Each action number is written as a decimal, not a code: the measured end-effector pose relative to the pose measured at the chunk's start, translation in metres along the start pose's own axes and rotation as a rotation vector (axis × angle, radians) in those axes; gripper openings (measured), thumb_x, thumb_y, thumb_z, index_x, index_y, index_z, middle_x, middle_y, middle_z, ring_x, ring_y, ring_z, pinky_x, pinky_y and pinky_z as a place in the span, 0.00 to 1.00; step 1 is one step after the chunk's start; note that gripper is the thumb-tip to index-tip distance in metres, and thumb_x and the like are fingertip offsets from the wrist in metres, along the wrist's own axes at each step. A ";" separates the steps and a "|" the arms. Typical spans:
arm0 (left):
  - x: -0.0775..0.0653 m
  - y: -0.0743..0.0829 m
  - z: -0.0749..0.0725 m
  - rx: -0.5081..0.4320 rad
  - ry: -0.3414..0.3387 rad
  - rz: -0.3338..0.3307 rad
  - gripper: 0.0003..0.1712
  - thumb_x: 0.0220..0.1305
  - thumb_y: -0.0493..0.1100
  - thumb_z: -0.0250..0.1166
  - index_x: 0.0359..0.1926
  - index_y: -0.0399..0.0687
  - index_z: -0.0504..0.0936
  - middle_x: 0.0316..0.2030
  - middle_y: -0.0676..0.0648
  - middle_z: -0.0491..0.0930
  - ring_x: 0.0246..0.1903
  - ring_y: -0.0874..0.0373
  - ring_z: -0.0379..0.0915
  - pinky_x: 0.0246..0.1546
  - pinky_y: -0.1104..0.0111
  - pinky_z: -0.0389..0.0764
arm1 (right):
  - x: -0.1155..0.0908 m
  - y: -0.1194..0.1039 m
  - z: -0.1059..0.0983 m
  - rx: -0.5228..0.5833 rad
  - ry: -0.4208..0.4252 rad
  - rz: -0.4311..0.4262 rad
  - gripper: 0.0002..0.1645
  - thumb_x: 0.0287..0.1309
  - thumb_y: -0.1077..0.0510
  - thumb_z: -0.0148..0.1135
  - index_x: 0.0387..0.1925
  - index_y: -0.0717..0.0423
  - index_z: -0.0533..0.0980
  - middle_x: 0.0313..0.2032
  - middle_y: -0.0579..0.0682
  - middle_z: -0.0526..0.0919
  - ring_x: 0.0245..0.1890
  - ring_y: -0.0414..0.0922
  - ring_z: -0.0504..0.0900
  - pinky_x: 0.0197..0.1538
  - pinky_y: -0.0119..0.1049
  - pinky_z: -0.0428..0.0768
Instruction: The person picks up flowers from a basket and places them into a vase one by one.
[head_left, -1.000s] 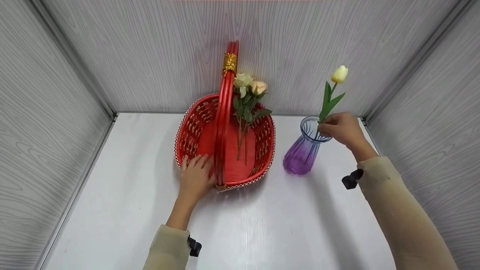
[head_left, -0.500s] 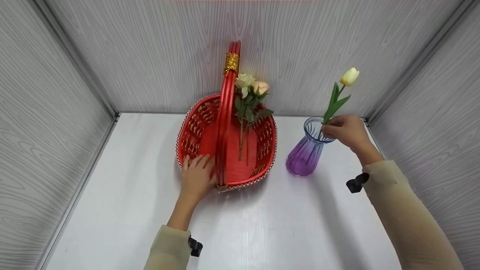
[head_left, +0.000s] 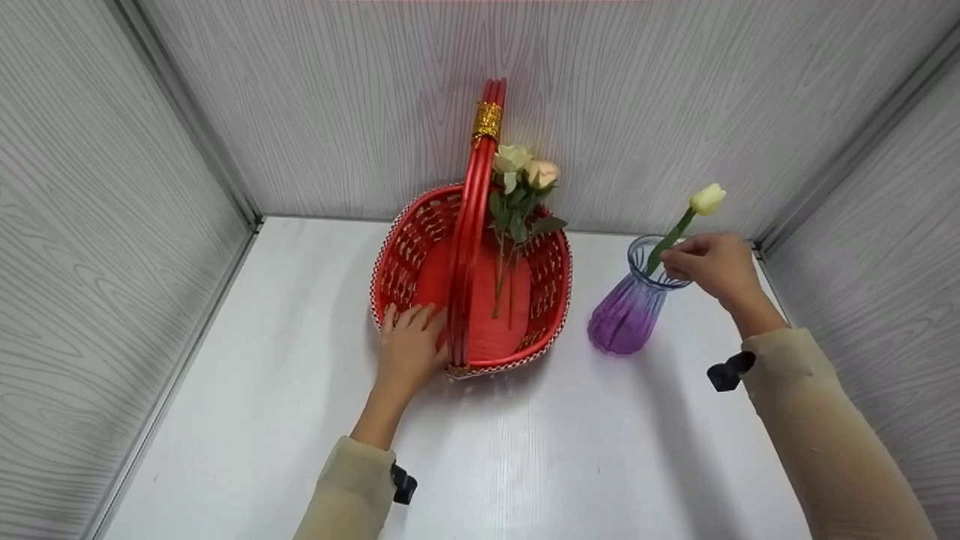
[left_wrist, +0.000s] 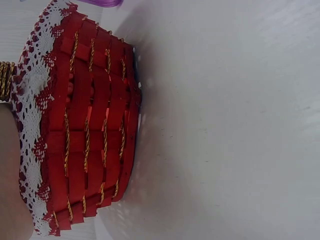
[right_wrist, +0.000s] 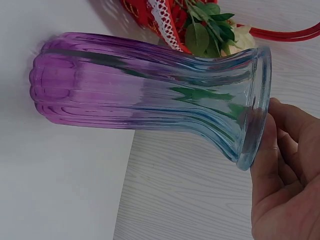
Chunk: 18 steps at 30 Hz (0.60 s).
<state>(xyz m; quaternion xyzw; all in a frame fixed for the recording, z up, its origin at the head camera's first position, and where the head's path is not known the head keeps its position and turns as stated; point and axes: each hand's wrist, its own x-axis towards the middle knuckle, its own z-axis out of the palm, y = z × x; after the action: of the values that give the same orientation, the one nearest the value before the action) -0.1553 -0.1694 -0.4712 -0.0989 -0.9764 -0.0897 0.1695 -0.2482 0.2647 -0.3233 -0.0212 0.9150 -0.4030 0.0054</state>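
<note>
My right hand (head_left: 716, 262) is at the mouth of a glass vase (head_left: 628, 315), blue above and purple below. Its thumb and forefinger pinch a pale yellow tulip (head_left: 707, 199) low, by the rim. The tulip leans right; its green leaves (right_wrist: 200, 95) and stem show through the glass in the right wrist view. My left hand (head_left: 411, 349) rests over the near rim of a red woven basket (head_left: 547, 341), fingers spread and fairly straight inside. Only part of that hand (left_wrist: 11, 180) appears in the left wrist view, above the lace-trimmed rim.
A white rose (head_left: 512, 157) and a peach rose (head_left: 543, 173) stand in the basket's right side. The tall red handle (head_left: 469, 247) arches over it, with a gold band. Grey wood-grain panels (head_left: 360, 97) enclose the white table (head_left: 517, 450) at the back and sides.
The tulip has sunk deeper into the vase, its leaves now largely inside the neck. The whole head view has shifted slightly rightward. My left hand stays on the basket rim.
</note>
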 end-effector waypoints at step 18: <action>0.000 0.000 0.002 0.024 0.039 0.019 0.25 0.63 0.52 0.64 0.58 0.49 0.83 0.59 0.45 0.80 0.61 0.44 0.72 0.68 0.40 0.59 | -0.019 -0.016 0.007 0.390 0.057 -0.050 0.20 0.61 0.54 0.68 0.44 0.68 0.82 0.34 0.48 0.88 0.34 0.41 0.88 0.42 0.31 0.85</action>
<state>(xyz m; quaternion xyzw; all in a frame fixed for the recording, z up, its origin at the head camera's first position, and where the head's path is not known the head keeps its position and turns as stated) -0.1562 -0.1685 -0.4731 -0.1042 -0.9730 -0.0783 0.1906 -0.2283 0.2491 -0.3165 -0.0311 0.8186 -0.5730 -0.0263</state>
